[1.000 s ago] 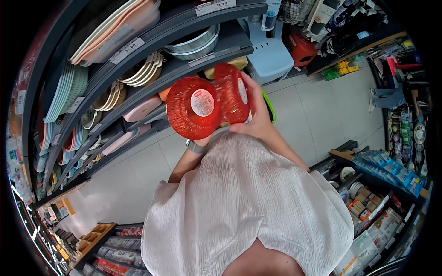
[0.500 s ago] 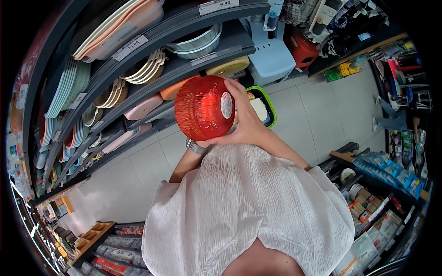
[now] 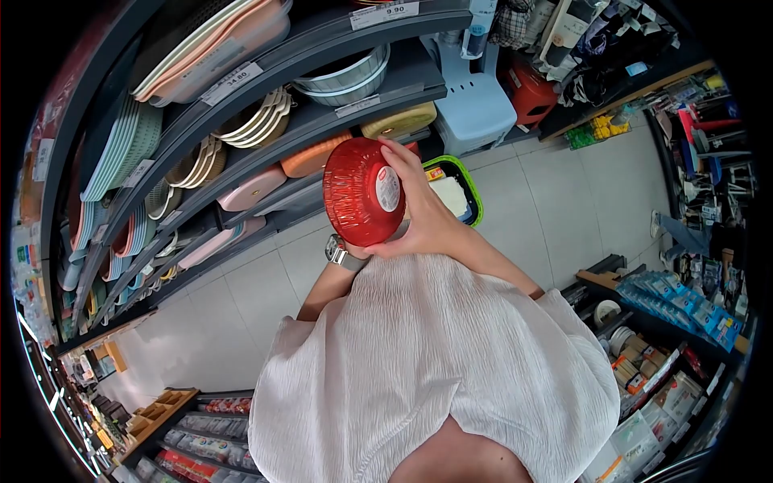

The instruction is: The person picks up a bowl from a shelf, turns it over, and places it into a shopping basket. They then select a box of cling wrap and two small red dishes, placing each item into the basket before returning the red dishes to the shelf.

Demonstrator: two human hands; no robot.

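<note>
A glossy red ribbed bowl (image 3: 352,193) is tilted on its side before my chest, its base with a white oval label (image 3: 388,189) turned to the right. My right hand (image 3: 420,197) grips it, fingers over the upper edge and thumb along the lower edge. At the bowl's lower side is my left hand (image 3: 358,251), mostly behind it, with its fingers hidden. A silver wristwatch (image 3: 346,256) shows on the left wrist. Beyond my right hand stands a green-rimmed basket (image 3: 477,193) on the floor, with a white item (image 3: 451,193) and other packages inside.
Dark shelves (image 3: 322,129) on the left carry stacked basins, colanders and price tags. A light-blue plastic stool (image 3: 475,113) stands at the far end, beside a red container (image 3: 529,92). Lower right is a rack of packaged goods (image 3: 644,362). A person's legs (image 3: 680,233) show far right.
The red bowl has shifted slightly right and turned, so its side appears narrower and its label has moved left. My right hand has turned with it, and the watch face shows more.
</note>
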